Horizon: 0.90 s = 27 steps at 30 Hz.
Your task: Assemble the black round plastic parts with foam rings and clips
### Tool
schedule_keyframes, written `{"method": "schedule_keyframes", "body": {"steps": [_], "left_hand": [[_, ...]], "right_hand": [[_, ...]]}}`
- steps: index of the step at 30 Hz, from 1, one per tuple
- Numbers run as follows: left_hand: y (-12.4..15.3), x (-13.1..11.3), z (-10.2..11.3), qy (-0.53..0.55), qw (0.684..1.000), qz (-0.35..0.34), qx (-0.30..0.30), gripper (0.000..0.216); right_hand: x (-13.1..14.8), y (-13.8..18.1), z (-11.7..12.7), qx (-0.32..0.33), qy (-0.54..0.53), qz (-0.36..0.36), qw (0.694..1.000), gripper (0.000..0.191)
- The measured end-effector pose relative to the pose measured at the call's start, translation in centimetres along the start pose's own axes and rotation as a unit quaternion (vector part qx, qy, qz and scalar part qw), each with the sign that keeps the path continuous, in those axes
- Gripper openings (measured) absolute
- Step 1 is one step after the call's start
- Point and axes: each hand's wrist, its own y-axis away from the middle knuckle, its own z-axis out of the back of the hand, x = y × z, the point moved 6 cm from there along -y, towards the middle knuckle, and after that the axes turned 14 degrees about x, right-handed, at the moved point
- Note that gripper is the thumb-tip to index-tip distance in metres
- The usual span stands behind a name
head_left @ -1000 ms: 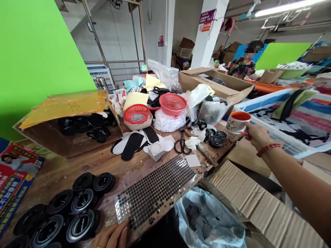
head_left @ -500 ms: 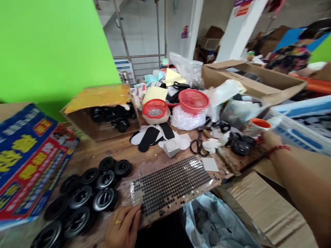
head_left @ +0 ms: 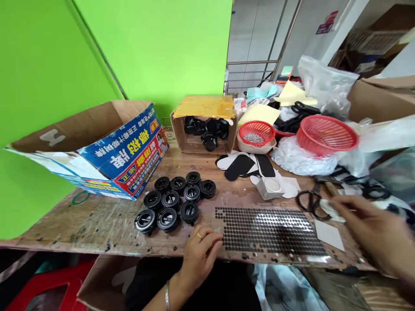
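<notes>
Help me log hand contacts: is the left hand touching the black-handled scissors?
Apart: in the head view, the sheet of black dots lies between the left hand and the scissors.

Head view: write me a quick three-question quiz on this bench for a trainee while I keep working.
1. Which of these is nearest the right hand: A) the green ring, B) the scissors, C) the blue box?
2. True or false: as pictured, the dotted sheet lies to the right of the round black parts.
3. Fill in: the left hand has a ring on a finger and a ____ at the wrist.

Key: 1. B; 2. True; 3. bracelet.
</notes>
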Motion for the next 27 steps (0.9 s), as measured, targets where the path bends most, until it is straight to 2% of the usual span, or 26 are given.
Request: {"method": "schedule_keyframes", "body": {"steps": [3, 6, 9, 12, 15, 17, 22, 27], "left_hand": [[0.5, -0.3, 1.6, 0.034, 0.999, -0.004, -0.001, 0.017], [1.7, -0.3, 3.7, 0.018, 1.0, -0.002, -0.016, 0.019], [3.2, 0.4, 5.5, 0.002, 0.999, 0.024, -0.03, 0.02], [4.5, 1.3, 6.6, -0.009, 0.998, 0.045, -0.039, 0.019], [4.9, 2.0, 6.4, -0.023, 0.998, 0.043, -0.039, 0.017], [4.6, 2.1, 5.8, -0.033, 0.999, 0.03, -0.032, 0.018], [2.9, 1.7, 4.9, -0.059, 0.998, -0.003, -0.022, 0.021], [2.2, 2.5, 6.6, -0.136, 0.99, 0.003, -0.049, 0.022]], "right_hand": [[6.8, 0.5, -5.9, 0.142, -0.051, 0.139, 0.979, 0.029], [11.8, 0.7, -11.3, 0.167, -0.063, 0.172, 0.969, 0.022], [14.1, 1.3, -15.4, 0.194, -0.046, 0.179, 0.964, 0.018], [14.3, 1.9, -17.3, 0.194, -0.028, 0.17, 0.966, 0.016], [13.7, 1.8, -17.2, 0.17, -0.033, 0.155, 0.973, 0.017], [12.8, 1.2, -16.1, 0.131, -0.041, 0.132, 0.982, 0.018], [6.8, -1.9, -10.6, -0.021, 0.004, -0.011, 1.0, 0.018], [0.6, -4.6, -4.7, -0.07, 0.045, -0.114, 0.99, 0.025]]}}
